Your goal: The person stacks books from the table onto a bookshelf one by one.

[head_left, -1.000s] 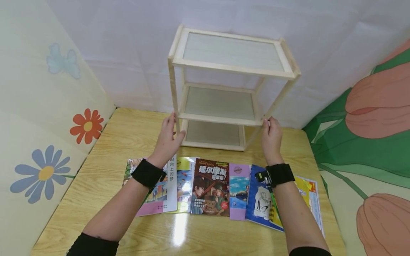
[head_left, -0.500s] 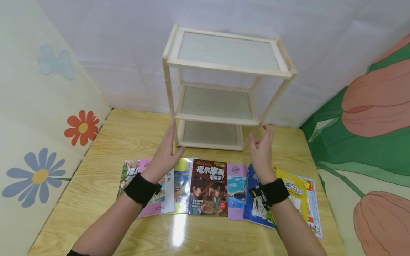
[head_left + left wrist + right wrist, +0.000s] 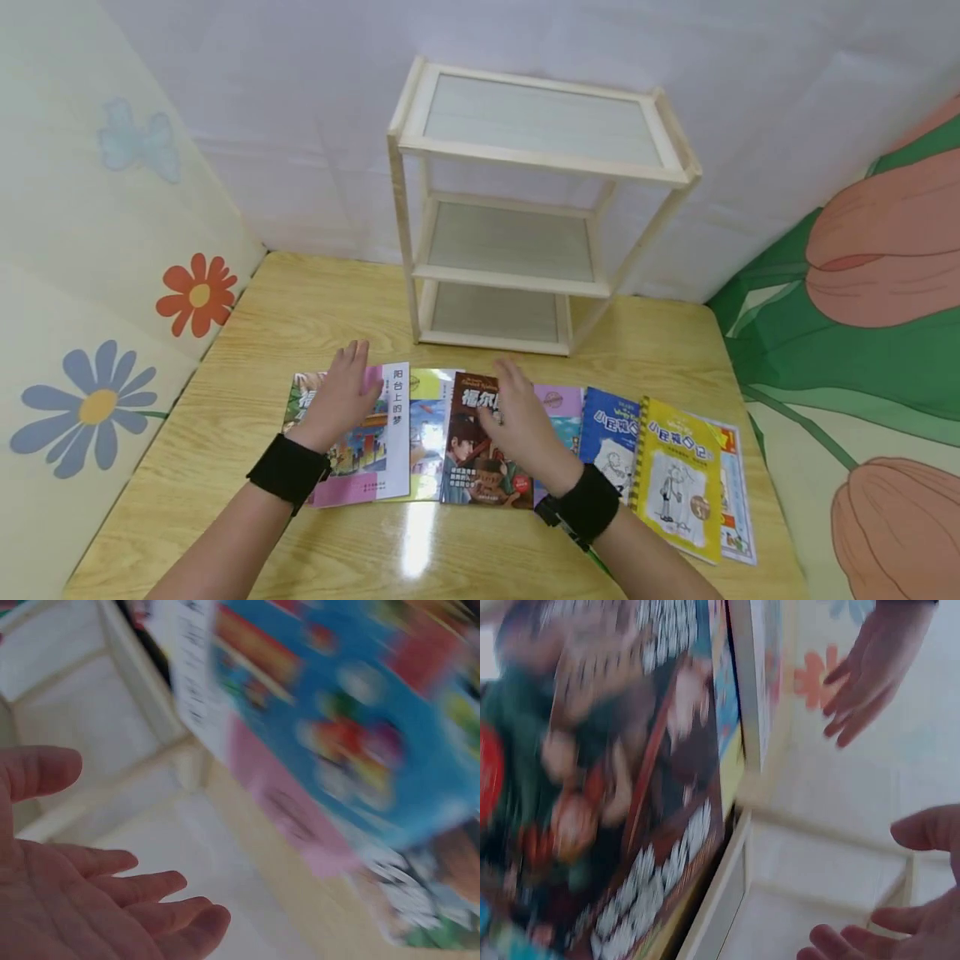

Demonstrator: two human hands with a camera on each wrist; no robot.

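Hovering hands; pink-and-white book reads "阳台上的梦".

Glare streaks the bright tabletop; both wrist views look dimmer, their book covers apparently motion-blurred.

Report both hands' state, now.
Left hand: open, empty, over the pink-and-white book.
Right hand: open, empty, over the brown book.
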